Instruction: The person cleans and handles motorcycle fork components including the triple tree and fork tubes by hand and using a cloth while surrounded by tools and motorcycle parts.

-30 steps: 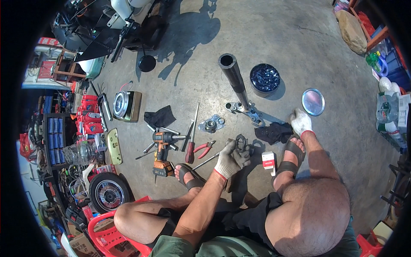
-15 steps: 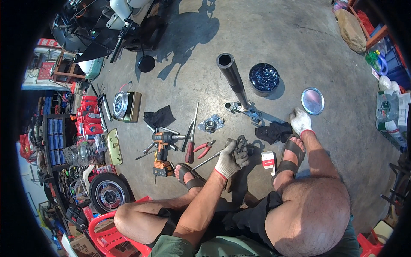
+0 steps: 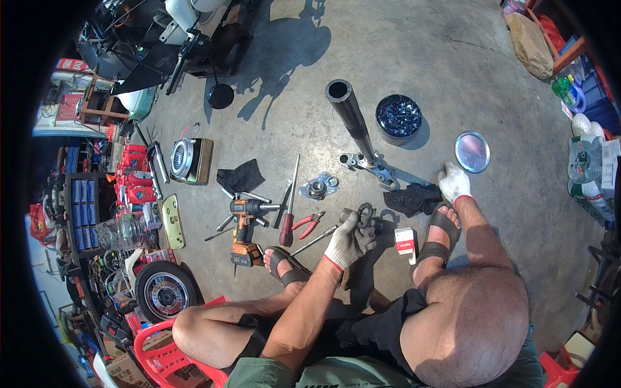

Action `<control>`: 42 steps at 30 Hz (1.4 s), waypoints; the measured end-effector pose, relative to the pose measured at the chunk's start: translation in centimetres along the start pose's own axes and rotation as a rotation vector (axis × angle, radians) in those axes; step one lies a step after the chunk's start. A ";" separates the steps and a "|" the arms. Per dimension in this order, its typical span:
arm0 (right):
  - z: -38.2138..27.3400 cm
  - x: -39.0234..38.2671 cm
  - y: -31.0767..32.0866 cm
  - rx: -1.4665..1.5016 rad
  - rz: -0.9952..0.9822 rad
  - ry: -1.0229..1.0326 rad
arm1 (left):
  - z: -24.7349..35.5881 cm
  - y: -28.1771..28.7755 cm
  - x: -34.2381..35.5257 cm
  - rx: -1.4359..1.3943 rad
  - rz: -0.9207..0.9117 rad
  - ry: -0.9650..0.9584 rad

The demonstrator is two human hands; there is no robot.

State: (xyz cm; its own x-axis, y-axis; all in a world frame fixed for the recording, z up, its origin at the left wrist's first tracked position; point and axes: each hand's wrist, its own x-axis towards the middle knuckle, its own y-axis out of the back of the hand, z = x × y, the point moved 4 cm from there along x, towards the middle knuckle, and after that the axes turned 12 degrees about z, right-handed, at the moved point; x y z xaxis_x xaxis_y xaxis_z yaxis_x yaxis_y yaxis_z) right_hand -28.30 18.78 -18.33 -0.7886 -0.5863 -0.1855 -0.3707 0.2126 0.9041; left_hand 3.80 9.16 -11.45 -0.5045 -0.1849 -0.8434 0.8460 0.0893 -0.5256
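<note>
Your left hand (image 3: 348, 244), in a soiled white knit glove, pinches a dark ring-shaped part (image 3: 370, 211) above the concrete floor (image 3: 278, 139), between the red-handled pliers (image 3: 315, 220) and red-and-white cardboard box (image 3: 405, 240). You've just turned it; its round opening shows more plainly, likely easing inspection. Your white-gloved right hand (image 3: 455, 183) stays curled beside the crumpled black cloth (image 3: 412, 200); I can't tell whether it holds anything.

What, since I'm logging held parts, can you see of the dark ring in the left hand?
The dark ring is round and near-black, its open centre facing the camera. The left hand holds it between thumb and fingers, the soiled glove touching it and perhaps hiding part. It seems raised above the floor, right of the red-handled pliers. Metal or rubber: I cannot tell.
</note>
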 end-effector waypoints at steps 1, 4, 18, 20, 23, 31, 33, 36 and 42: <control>-0.1 0.0 0.0 0.004 0.009 0.007 | 0.0 0.1 0.0 0.008 -0.002 -0.005; -0.2 0.0 0.0 0.005 0.017 0.016 | 0.0 0.4 0.1 0.012 -0.034 0.011; 0.1 0.1 -0.3 -0.009 0.013 0.008 | -0.3 1.0 0.4 0.142 -0.041 -0.031; 0.1 0.1 -0.3 -0.017 0.014 0.014 | -0.5 1.1 0.5 0.172 -0.059 -0.032; -0.2 -0.1 -0.1 -0.010 0.019 0.019 | -0.6 1.0 0.6 0.252 -0.006 -0.123; -0.1 0.0 0.0 0.007 0.025 0.015 | -0.7 0.8 0.5 0.501 0.072 -0.214; 0.0 0.0 -0.1 0.012 0.025 0.010 | -0.7 0.7 0.5 0.539 0.075 -0.235; -0.3 0.0 -0.1 0.013 0.026 0.015 | -0.6 1.4 0.8 0.595 0.095 -0.265; 0.2 0.0 -0.2 0.002 0.019 0.015 | -0.9 1.1 0.7 0.579 0.142 -0.243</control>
State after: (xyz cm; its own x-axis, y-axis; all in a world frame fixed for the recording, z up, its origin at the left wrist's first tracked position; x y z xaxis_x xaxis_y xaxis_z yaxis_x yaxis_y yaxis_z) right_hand -28.30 18.84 -18.59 -0.7880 -0.5940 -0.1620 -0.3563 0.2254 0.9068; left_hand 4.23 9.97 -12.75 -0.3850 -0.4328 -0.8152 0.8920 -0.4013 -0.2082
